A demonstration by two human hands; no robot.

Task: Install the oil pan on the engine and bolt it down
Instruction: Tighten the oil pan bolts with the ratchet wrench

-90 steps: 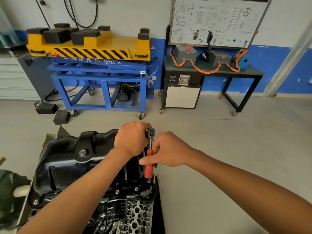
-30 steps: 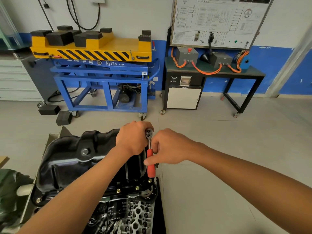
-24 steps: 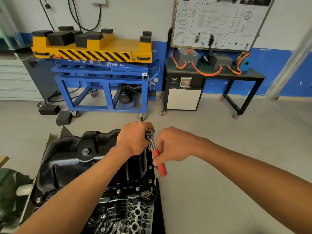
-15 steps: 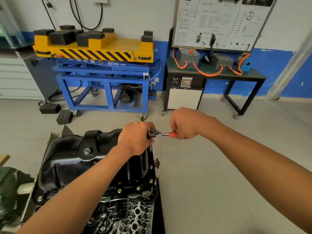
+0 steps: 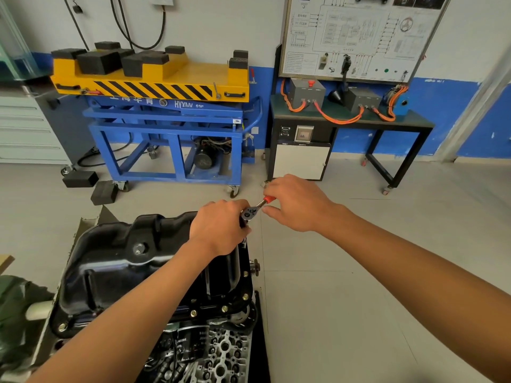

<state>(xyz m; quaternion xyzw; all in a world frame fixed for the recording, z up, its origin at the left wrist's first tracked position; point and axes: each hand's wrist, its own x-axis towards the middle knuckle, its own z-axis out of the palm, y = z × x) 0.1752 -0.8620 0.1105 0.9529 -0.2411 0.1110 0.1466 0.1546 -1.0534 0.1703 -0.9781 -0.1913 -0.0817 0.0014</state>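
Note:
A glossy black oil pan (image 5: 116, 261) lies on the engine (image 5: 215, 352) at the lower left, with gold bolts (image 5: 245, 296) along its near and right flange. A ratchet wrench (image 5: 253, 211) with a red handle stands over the pan's far right corner. My left hand (image 5: 221, 225) curls around the ratchet's head and the socket shaft beneath it. My right hand (image 5: 294, 201) grips the red handle, which points up and to the right. The bolt under the socket is hidden by my left hand.
A blue and yellow lift cart (image 5: 166, 111) stands behind the engine. A black bench (image 5: 351, 125) with grey boxes and orange cables is at the back right under a wiring board (image 5: 356, 34). Black rubber blocks (image 5: 103, 192) lie on the floor. Grey floor tiles (image 5: 359, 299) spread to the right.
My right hand has swung the red handle counter-clockwise, from pointing toward me to pointing away to the upper right. My left hand has stayed on the ratchet head.

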